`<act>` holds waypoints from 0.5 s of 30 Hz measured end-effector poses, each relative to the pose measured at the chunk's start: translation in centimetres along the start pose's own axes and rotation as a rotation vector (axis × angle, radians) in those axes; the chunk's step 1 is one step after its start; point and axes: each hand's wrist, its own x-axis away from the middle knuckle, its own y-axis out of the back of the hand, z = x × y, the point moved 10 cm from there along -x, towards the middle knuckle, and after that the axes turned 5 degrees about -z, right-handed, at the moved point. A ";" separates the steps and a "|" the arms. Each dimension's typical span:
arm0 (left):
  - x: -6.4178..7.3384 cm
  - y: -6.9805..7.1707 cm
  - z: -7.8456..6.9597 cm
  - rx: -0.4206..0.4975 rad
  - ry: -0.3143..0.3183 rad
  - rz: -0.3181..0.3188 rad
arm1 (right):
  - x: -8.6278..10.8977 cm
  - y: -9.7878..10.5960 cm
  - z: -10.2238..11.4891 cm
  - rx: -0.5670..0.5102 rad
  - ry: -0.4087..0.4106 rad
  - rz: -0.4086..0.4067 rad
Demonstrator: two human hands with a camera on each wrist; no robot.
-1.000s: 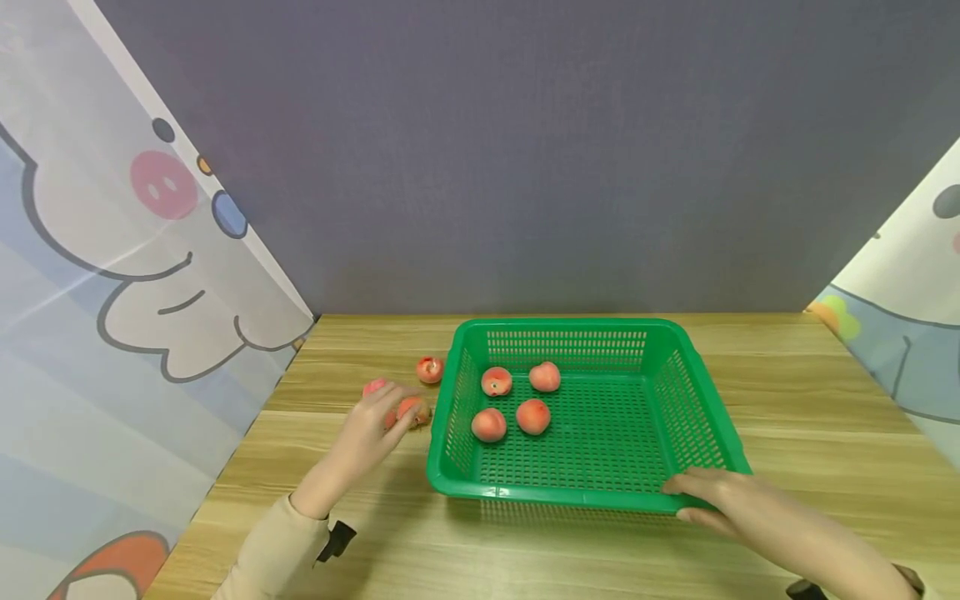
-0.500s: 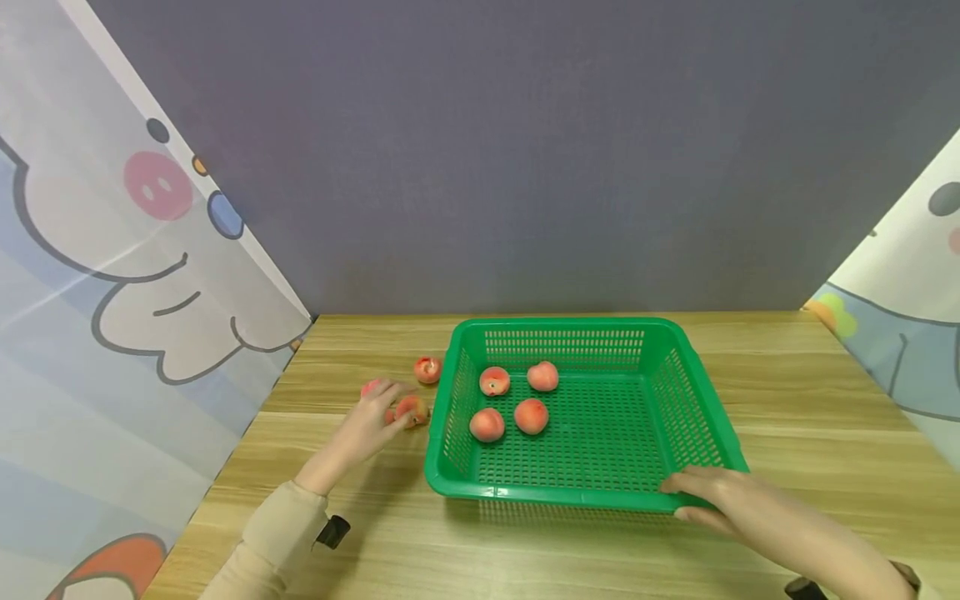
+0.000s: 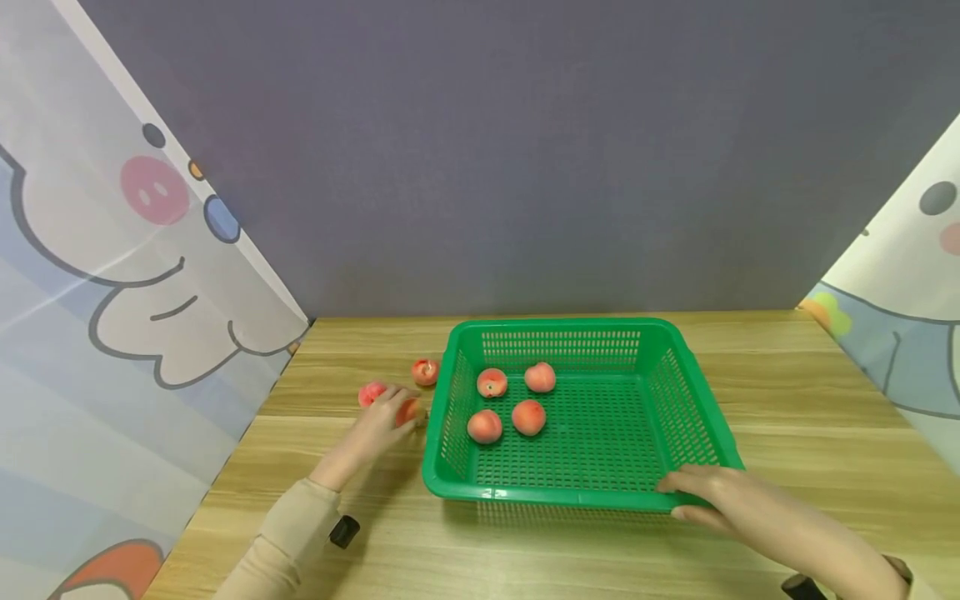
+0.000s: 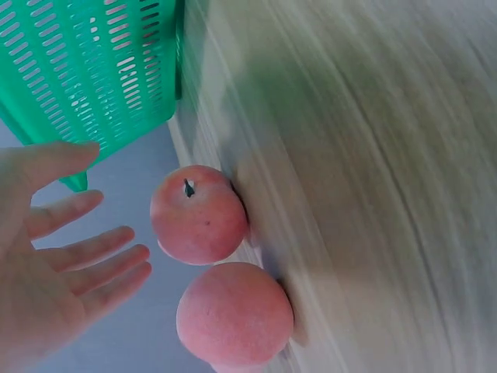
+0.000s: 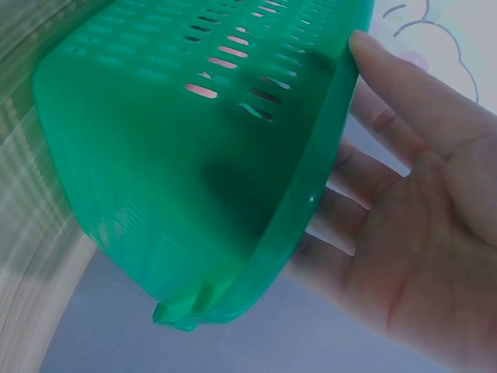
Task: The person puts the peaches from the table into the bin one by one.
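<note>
My left hand (image 3: 378, 425) reaches over a peach (image 3: 408, 411) on the table, left of the green plastic basket (image 3: 525, 497). In the left wrist view its fingers are spread and loosely extended, just apart from a peach with a short dark stem (image 4: 198, 217); a second peach (image 4: 234, 315) sits beside that one. Two more peaches show around the hand in the head view: a pinker one (image 3: 371, 393) and one close to the basket wall (image 3: 424, 372). My right hand (image 3: 712, 492) holds the basket's rim at its near right corner, fingers over the rim and thumb outside.
Several peaches (image 3: 528, 417) lie in the left half of the basket. The wooden table (image 3: 795, 400) ends at a grey panel (image 3: 525, 158) behind. Cartoon-printed sheets (image 3: 112, 283) stand at the left and right sides.
My left hand has shifted slightly right, closer over the peach, uncovering more of the pinker peach. My right hand stays on the basket rim. The head view has shifted a little.
</note>
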 end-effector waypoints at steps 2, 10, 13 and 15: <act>0.0 -0.2 0.1 -0.010 0.007 0.008 | 0.0 0.0 0.0 -0.004 0.002 0.001; 0.1 -0.9 0.3 -0.023 0.017 0.044 | 0.1 -0.5 -0.5 -0.014 -0.059 0.057; 0.0 -1.0 0.4 -0.023 0.009 0.036 | 0.1 -0.4 -0.4 -0.009 -0.052 0.048; -0.1 -1.1 0.5 -0.031 -0.003 0.022 | 0.1 -0.4 -0.4 -0.009 -0.049 0.046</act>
